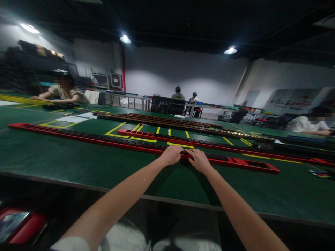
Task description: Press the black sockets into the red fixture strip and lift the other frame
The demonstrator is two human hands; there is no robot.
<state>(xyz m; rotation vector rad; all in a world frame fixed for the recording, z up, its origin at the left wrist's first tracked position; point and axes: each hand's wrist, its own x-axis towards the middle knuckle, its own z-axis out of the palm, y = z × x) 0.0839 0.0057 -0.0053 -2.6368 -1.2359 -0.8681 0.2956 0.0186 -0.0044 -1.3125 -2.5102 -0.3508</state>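
A long red slotted frame (pixel 141 148) was laid lengthwise on the green surface (pixel 91 160), near the edge by the body, probably so that its middle could be reached by both arms without leaning. Most of its slots were filled by black inserts (pixel 134 143). The left hand (pixel 171 155) and the right hand (pixel 199 159) were set on the frame with fingers bent and fingertips nearly meeting; such closeness suggested that attention was given to 1 small spot. Whether anything was gripped or merely pressed cannot be told. A farther red frame (pixel 183 140) was placed roughly parallel, and brown-and-black rails (pixel 157 120) lay beyond it, presumably kept apart for free access. Yellow tape (pixel 180 145) was seen between the frames, possibly as position marking.
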